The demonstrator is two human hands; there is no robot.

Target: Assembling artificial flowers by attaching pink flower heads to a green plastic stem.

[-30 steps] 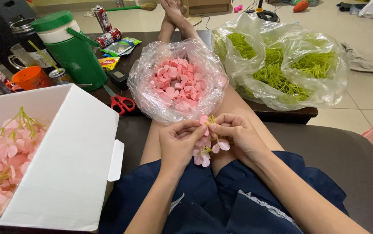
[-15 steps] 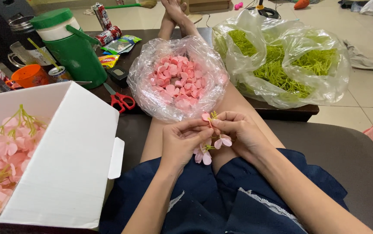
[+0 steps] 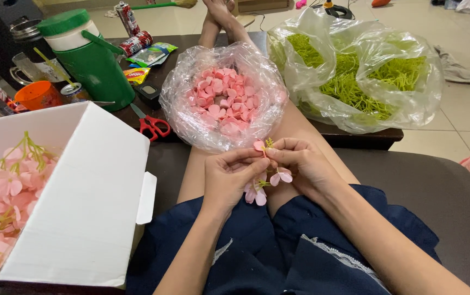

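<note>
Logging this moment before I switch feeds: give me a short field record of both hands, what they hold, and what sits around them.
left hand: pinching the flower sprig from the left
right hand: pinching the same sprig near its top
flower sprig: pink artificial blossoms on a green stem, held over the lap
bag of pink petals: clear plastic, open, resting on the legs
bag of green stems: clear plastic, on the dark table
white box: open, finished pink sprigs inside, at left
red scissors: on the table beside the petal bag
</note>
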